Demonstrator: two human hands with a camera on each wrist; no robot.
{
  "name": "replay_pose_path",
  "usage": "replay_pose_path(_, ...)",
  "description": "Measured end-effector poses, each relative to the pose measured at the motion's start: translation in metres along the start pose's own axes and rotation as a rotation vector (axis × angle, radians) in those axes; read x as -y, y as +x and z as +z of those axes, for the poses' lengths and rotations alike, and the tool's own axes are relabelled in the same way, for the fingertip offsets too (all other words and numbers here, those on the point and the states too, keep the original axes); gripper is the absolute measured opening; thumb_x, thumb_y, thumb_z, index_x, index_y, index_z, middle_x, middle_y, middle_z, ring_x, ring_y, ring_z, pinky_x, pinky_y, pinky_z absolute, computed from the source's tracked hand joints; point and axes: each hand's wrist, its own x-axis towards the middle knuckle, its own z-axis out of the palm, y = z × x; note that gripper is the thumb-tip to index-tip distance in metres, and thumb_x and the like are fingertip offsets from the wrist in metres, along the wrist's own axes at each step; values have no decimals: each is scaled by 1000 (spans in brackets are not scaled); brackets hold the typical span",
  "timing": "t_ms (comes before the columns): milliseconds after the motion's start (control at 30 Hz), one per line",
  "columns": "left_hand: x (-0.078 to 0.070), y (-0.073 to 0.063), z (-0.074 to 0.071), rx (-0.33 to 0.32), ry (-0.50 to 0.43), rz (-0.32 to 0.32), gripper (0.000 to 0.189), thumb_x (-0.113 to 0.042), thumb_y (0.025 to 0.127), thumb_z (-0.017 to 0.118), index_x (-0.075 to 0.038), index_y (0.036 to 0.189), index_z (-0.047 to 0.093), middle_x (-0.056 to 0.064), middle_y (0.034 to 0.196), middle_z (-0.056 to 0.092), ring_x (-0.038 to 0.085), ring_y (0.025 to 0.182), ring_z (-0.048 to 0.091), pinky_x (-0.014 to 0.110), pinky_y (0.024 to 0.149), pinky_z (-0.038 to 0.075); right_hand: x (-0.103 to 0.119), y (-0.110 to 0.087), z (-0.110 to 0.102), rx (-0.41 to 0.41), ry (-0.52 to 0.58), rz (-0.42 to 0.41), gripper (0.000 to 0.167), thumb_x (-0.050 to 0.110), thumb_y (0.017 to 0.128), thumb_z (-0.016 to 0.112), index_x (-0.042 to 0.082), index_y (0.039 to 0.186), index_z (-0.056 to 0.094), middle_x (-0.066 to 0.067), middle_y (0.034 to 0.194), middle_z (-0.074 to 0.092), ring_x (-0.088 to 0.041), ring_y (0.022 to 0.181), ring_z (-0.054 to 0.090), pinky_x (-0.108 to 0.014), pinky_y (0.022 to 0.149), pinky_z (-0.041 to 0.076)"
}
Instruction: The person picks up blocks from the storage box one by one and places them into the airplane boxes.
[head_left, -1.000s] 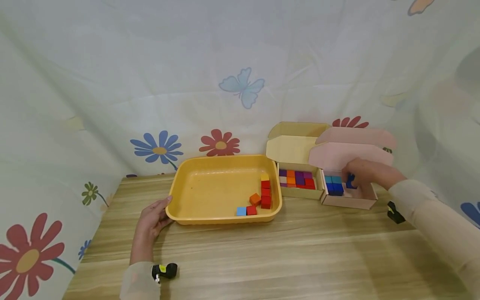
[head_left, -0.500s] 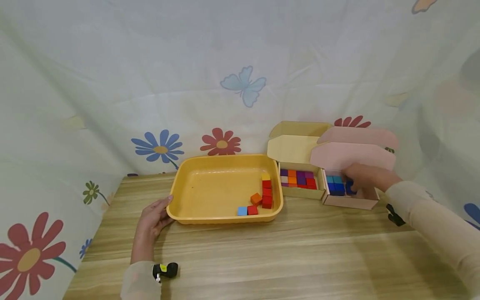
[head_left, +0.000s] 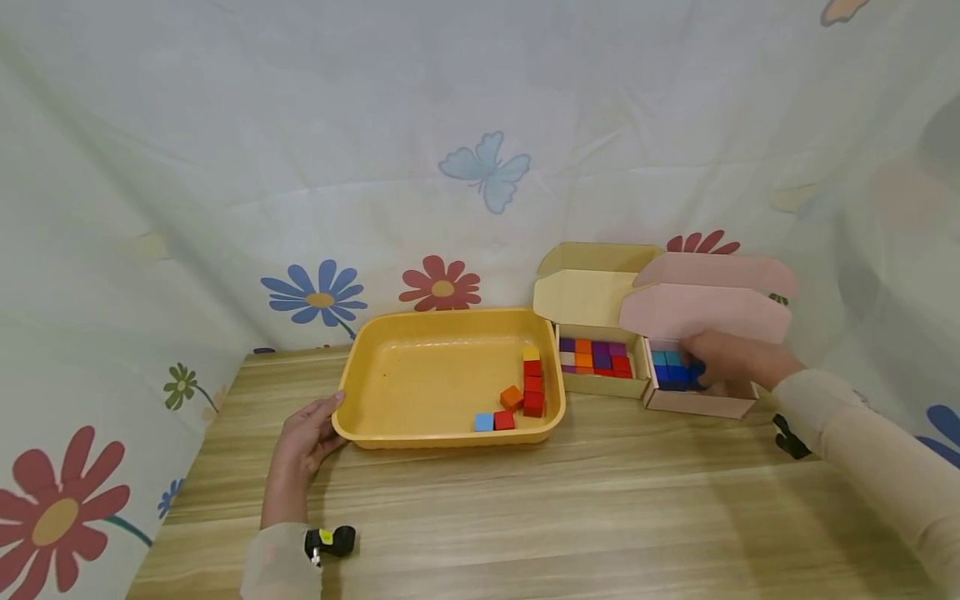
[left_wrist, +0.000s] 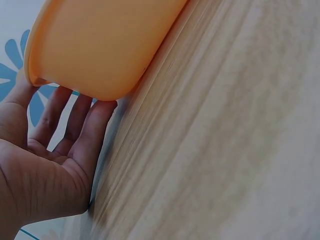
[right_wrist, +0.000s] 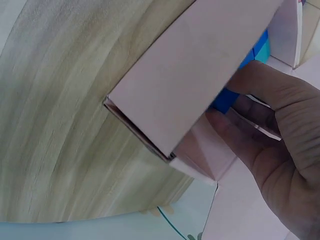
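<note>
My left hand (head_left: 303, 432) holds the left end of a yellow plastic tray (head_left: 435, 442). In the left wrist view the thumb reaches the tray's rim and the other fingertips touch its outer wall. My right hand (head_left: 723, 358) reaches down into an open pink cardboard box (head_left: 697, 406) at the right. Between its thumb and fingers it pinches a dark blue cube (right_wrist: 225, 100), close beside other blue cubes (right_wrist: 260, 47). Teal and blue cubes (head_left: 667, 358) fill the left part of this box. The fingertips are partly hidden behind its front wall in the right wrist view.
An open cream box (head_left: 603, 386) with purple, orange and red cubes stands between tray and pink box. Inside the tray's right end lie several red cubes (head_left: 533, 404), an orange cube (head_left: 512, 398), a yellow cube (head_left: 531, 356) and a light blue cube (head_left: 483, 422). Wooden table (head_left: 525, 517) extends in front.
Inside the pink box, my right hand has shifted slightly left with the dark blue cube, which now sits against the other blue cubes. The left hand and tray look the same.
</note>
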Motion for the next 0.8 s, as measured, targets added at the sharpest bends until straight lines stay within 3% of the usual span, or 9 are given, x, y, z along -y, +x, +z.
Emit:
replay_pose_path(133,0,-1,1,8,5,6,20,-38,89,79,-20,97,78,-3,94,77,10,89,72,34,77,61,2,1,2,6,13,12,38,15,76,91,14,96,60,6,86,57,-15,81,53,-37,76,53)
replay_pose_path(333,-1,-1,0,-2,6,5,21,-39,89,80,-20,97,77,-3,93,77,10,89,71,34,77,61,2,3,6,-45,-55,10,44,20,74,93,17,97,55,5,85,53,-16,82,51,-38,77,51)
replay_pose_path(500,-2,-1,-1,-4,10,-2,24,-40,88,80,-19,99,76,-4,94,77,10,89,71,34,78,60,1,3,9,-86,-46,-19,44,16,73,93,15,98,57,4,86,55,-16,81,52,-39,76,52)
replay_pose_path(633,-2,-1,-1,0,7,-11,25,-39,88,80,-18,102,76,-3,95,77,11,90,71,34,78,60,6,0,5,-47,-49,-2,40,16,76,91,14,100,59,4,88,56,-17,82,52,-38,76,52)
replay_pose_path(700,-2,-2,0,2,7,-16,26,-38,88,80,-17,103,76,-3,94,77,11,89,71,34,78,60,12,-4,-2,13,21,40,32,16,84,85,12,103,60,3,91,57,-17,83,52,-37,76,51)
replay_pose_path(733,-2,-2,0,2,4,-18,26,-37,89,81,-16,103,76,-2,94,77,12,89,71,35,78,60,16,-5,-7,35,6,43,28,16,87,82,12,103,59,3,90,56,-17,82,51,-36,75,51)
replay_pose_path(800,-3,-3,0,4,1,-24,26,-37,89,81,-16,103,76,-2,94,77,12,89,72,35,78,60,26,-4,-18,24,11,22,20,12,90,78,9,101,61,1,89,58,-16,79,52,-34,74,52)
